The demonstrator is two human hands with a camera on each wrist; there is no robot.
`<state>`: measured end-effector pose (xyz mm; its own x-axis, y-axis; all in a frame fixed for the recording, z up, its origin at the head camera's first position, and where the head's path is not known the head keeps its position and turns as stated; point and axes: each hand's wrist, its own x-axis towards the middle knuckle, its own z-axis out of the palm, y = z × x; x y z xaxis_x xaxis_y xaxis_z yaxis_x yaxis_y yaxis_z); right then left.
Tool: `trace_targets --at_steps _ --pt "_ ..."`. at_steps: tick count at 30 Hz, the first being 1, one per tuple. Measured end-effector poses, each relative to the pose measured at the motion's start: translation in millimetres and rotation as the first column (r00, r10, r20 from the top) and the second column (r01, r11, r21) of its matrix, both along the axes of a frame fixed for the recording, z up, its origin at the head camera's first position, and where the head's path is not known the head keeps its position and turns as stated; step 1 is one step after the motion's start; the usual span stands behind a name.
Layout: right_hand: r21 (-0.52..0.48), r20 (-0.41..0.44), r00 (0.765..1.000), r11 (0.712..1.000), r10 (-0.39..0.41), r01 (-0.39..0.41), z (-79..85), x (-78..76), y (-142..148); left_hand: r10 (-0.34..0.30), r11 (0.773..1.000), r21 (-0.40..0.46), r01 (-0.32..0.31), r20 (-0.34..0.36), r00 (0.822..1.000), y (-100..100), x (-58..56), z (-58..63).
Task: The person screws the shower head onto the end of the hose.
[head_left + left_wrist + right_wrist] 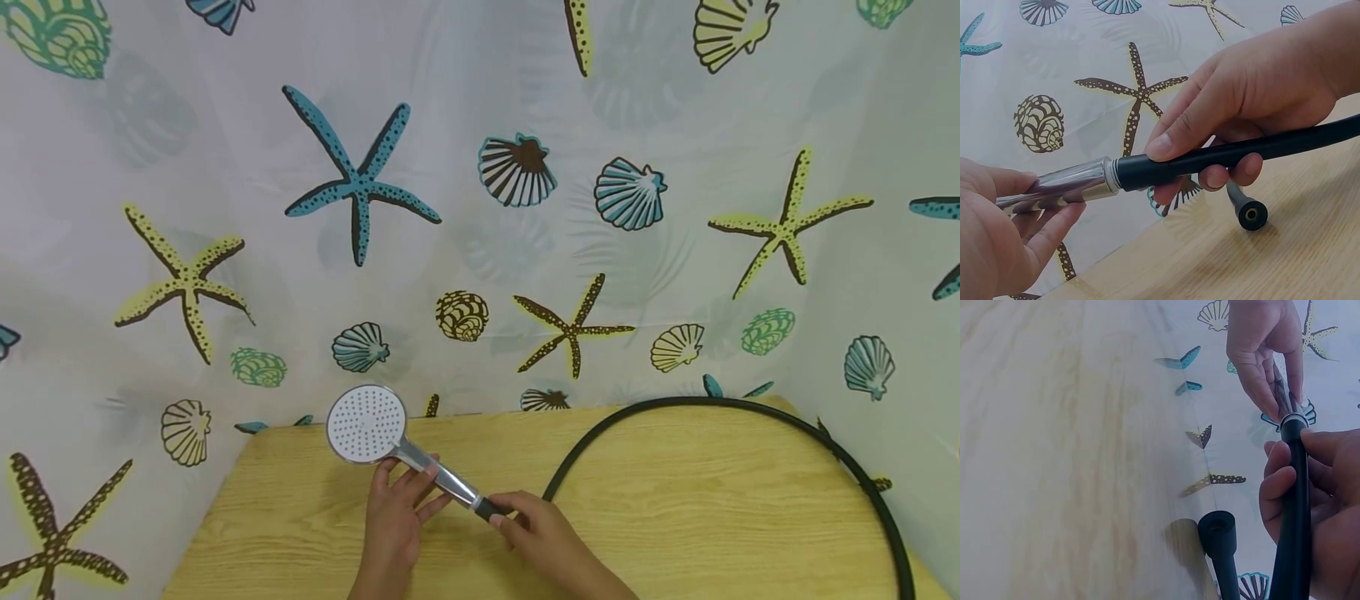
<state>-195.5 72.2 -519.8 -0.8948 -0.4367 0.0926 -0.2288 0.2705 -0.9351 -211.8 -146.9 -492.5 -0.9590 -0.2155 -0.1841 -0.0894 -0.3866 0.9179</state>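
Note:
A chrome shower head [367,423] with a round white spray face is held tilted above the table. My left hand [396,512] grips its handle [442,479] between thumb and fingers. With thumb and fingers my right hand [543,533] holds the black end of a shower hose [1160,170] against the handle's foot. In the left wrist view, a few silvery thread turns [1115,174] show between handle and hose. The hose's other end, a black cone-shaped nut [1217,532], hangs free beyond my right hand; its round opening shows.
The black hose [693,401] arches over the right side of the wooden table [300,500]. A white curtain [450,100] printed with starfish and shells stands behind the table and along both sides.

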Motion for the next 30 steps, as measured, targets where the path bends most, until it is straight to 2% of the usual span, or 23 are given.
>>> trace_targets --at_steps 15,30 --pt "-0.038 0.017 0.999 0.999 0.033 -0.033 -0.7 1.5 0.0 -0.005 1.000 -0.001 0.005 -0.007 1.000 -0.7 0.9 0.2" --pt "-0.009 0.005 1.000 1.000 0.011 -0.011 2.4 2.0 -5.6 -0.005 1.000 -0.003 0.005 -0.007 1.000 -0.5 1.5 1.9"
